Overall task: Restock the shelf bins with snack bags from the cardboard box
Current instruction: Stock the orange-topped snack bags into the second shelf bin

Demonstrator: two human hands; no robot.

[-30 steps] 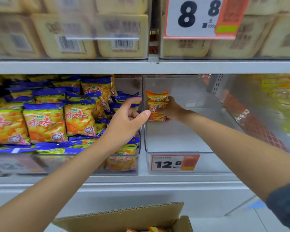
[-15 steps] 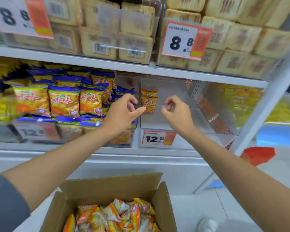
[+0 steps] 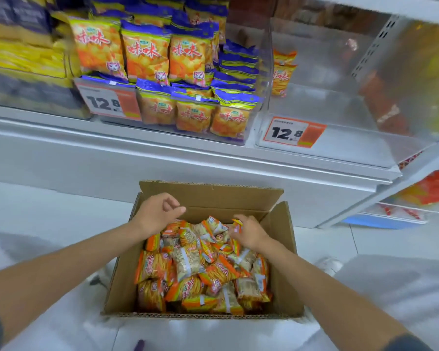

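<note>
Lowered to cardboard box [image 3: 280,252]: left hand [image 3: 157,214] fingers released; right hand [image 3: 252,233] fingers part-hidden, grasp unclear.

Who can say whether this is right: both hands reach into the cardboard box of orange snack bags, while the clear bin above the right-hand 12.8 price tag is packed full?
Not quite. In the head view the clear bin above the right-hand price tag holds only a few orange bags at its left wall. The left hand and right hand do reach into the cardboard box of snack bags.
</note>
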